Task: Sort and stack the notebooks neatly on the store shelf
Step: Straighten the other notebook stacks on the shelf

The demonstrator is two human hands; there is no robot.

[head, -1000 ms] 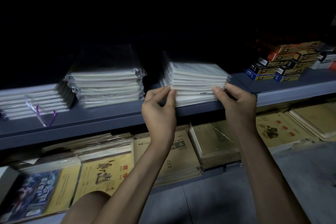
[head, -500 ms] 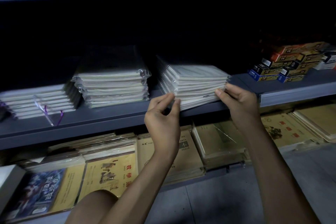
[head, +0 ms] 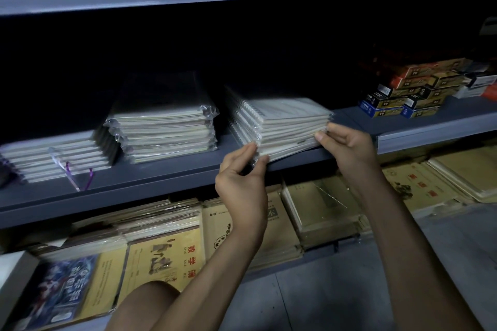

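On the dim grey shelf [head: 161, 183], the spiral notebook stack [head: 285, 121], just right of the wrapped pile [head: 164, 126], had skewed over the lip within a second, with left grip [head: 242, 183] and right grip [head: 347, 145] each pinching a front corner, so it probably still needed squaring.

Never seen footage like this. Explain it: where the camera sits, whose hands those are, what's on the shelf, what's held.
No machine here: a person wears one camera on the head, looking forward and down at their own arms. The left hand and right hand each pinch a front corner of the spiral notebook stack on the grey shelf. Left of it lie a wrapped stack and a ribboned stack. Small boxes sit far right; yellow exercise books fill the shelf below.
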